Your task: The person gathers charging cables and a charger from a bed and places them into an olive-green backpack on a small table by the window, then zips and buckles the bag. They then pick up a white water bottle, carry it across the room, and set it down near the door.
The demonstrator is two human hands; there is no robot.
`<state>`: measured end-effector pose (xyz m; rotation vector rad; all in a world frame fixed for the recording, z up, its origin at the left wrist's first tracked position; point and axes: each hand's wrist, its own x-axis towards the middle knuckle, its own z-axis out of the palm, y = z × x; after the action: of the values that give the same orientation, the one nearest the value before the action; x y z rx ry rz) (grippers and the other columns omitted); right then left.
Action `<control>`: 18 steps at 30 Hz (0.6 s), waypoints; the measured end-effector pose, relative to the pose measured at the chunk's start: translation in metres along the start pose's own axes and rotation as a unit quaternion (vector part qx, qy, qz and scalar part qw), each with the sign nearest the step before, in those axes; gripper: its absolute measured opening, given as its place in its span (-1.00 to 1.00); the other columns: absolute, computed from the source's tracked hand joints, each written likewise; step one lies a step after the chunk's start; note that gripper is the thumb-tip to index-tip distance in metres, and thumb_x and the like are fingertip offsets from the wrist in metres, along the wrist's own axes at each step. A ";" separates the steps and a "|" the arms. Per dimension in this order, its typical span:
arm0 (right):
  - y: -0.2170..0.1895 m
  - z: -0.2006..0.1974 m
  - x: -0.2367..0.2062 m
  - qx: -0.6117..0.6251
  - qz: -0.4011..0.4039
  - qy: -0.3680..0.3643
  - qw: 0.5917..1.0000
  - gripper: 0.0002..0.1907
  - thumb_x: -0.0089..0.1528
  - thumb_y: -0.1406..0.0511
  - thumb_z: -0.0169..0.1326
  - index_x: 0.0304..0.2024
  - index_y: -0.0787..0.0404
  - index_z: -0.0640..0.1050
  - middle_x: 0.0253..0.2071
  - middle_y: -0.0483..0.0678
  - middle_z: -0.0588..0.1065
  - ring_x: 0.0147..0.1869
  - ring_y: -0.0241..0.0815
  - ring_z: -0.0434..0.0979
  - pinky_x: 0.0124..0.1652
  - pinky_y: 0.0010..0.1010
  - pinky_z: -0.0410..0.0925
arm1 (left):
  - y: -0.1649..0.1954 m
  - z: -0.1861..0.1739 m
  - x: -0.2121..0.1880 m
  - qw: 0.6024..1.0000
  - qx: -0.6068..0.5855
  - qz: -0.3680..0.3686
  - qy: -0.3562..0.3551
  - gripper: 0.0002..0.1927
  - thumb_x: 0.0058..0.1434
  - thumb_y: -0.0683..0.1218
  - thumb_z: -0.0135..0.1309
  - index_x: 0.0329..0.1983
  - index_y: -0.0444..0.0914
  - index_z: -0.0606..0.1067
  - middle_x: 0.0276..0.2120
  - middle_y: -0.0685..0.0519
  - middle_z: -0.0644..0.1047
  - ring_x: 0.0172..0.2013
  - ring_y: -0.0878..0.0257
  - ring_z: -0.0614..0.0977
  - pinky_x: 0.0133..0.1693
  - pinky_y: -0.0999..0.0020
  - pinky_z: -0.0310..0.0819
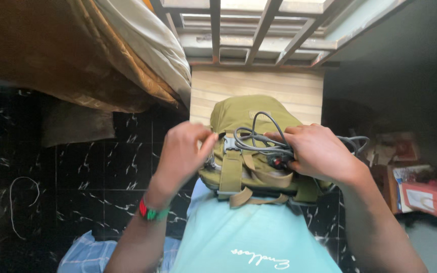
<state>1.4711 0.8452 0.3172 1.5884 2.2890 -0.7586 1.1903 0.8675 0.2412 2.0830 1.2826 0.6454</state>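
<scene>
- fingers (204, 139) of the left hand (182, 154) are pinched together at the left edge of an olive-green fabric backpack (251, 151), by its zip line; what sits between the tips cannot be made out.
- fingers (292, 132) of the right hand (319, 151) are closed around a bundle of grey cable (259, 139), pressing it down on the top of the backpack; a small black-and-red piece (279, 162) shows under the palm.
- loose loops of the grey cable rise above the backpack top, and more of it trails out past the right hand towards the right.
- the backpack rests against the person's chest, above a light turquoise shirt (249, 237) with white script lettering near the lower edge; tan webbing straps (231, 172) and a grey plastic buckle (230, 144) lie across its front.
- a red, green and black beaded wristband (150, 211) circles the left wrist.
- beyond the backpack stands a pale wooden slatted panel (259, 91), and above that a metal window grille (259, 30).
- a brown and cream curtain (102, 60) hangs at the upper left.
- black marble-patterned tiles with white veins (92, 172) cover the floor.
- at the right edge lies a heap of packages: a flat red rectangular packet with a white patch (421, 198), with brownish card boxes (400, 151) just behind it, blurred.
- a blue checked cloth (84, 255) lies at the lower left.
</scene>
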 end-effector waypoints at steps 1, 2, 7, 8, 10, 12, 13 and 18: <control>-0.004 0.005 -0.002 0.001 -0.009 0.001 1.000 -0.10 -0.12 0.30 0.36 0.32 -0.10 0.46 -0.19 -0.02 0.54 -0.10 0.04 0.57 -0.12 -0.13 0.42 | -0.010 0.005 0.007 1.000 0.002 0.022 0.008 -0.89 0.18 -0.11 0.23 -0.36 -0.26 0.62 -0.42 -0.04 0.57 -0.31 0.00 0.60 -0.22 0.09 0.47; -0.008 0.011 -0.004 0.000 -0.020 0.004 1.000 -0.12 -0.13 0.31 0.35 0.30 -0.05 0.46 -0.15 -0.02 0.54 -0.07 0.04 0.56 -0.11 -0.12 0.41 | -0.017 0.014 0.012 0.998 -0.013 0.054 -0.004 -0.91 0.17 -0.13 0.21 -0.33 -0.25 0.62 -0.39 -0.02 0.57 -0.27 0.00 0.60 -0.19 0.10 0.48; -0.019 0.024 -0.015 0.017 -0.036 0.022 0.999 -0.14 -0.10 0.29 0.35 0.29 -0.02 0.44 -0.09 -0.05 0.54 0.05 0.03 0.53 -0.05 -0.11 0.37 | -0.029 0.057 0.051 0.979 -0.080 0.151 -0.107 -0.85 0.05 -0.08 0.33 -0.34 -0.19 0.64 -0.35 0.01 0.54 -0.19 0.02 0.56 -0.11 0.12 0.44; -0.020 0.024 -0.018 0.020 -0.026 0.020 0.999 -0.15 -0.09 0.29 0.34 0.30 -0.03 0.44 -0.07 -0.05 0.54 0.07 0.03 0.52 -0.03 -0.12 0.36 | -0.027 0.064 0.052 0.976 -0.071 0.178 -0.107 -0.81 -0.02 -0.08 0.34 -0.35 -0.20 0.63 -0.33 0.00 0.53 -0.18 0.01 0.55 -0.11 0.11 0.43; -0.019 0.024 -0.027 0.034 -0.040 0.025 0.998 -0.08 -0.14 0.30 0.36 0.31 0.03 0.43 -0.05 -0.02 0.53 0.09 0.04 0.49 0.04 -0.11 0.30 | -0.021 0.076 0.059 0.964 -0.049 0.240 -0.109 -0.72 -0.18 -0.09 0.35 -0.35 -0.21 0.61 -0.29 -0.03 0.51 -0.18 -0.03 0.53 -0.10 0.10 0.42; -0.020 0.028 -0.033 0.048 -0.040 0.018 0.998 -0.07 -0.13 0.27 0.36 0.33 0.07 0.41 -0.03 0.00 0.52 0.11 0.04 0.47 0.09 -0.10 0.26 | -0.016 0.087 0.066 0.948 0.008 0.288 -0.131 -0.68 -0.22 -0.11 0.33 -0.33 -0.21 0.60 -0.28 -0.02 0.51 -0.18 -0.02 0.54 -0.14 0.10 0.43; -0.023 0.030 -0.035 0.053 -0.034 0.010 0.998 -0.10 -0.08 0.23 0.35 0.34 0.07 0.39 -0.03 0.00 0.52 0.13 0.04 0.46 0.10 -0.10 0.25 | -0.014 0.091 0.065 0.940 0.036 0.308 -0.145 -0.66 -0.24 -0.12 0.32 -0.32 -0.21 0.60 -0.27 -0.01 0.51 -0.18 -0.01 0.55 -0.15 0.10 0.44; -0.041 0.047 -0.043 0.007 0.028 0.022 0.999 -0.24 0.10 0.01 0.27 0.31 0.05 0.42 -0.10 0.01 0.53 0.08 0.01 0.49 0.06 -0.12 0.26 | -0.014 0.099 0.071 0.939 0.008 0.306 -0.157 -0.82 0.09 -0.06 0.29 -0.48 -0.23 0.56 -0.38 -0.02 0.51 -0.31 -0.02 0.60 -0.26 0.04 0.49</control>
<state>1.4451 0.7744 0.3098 1.6845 2.2647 -0.7345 1.2778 0.9129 0.1681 2.4856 0.4522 0.5200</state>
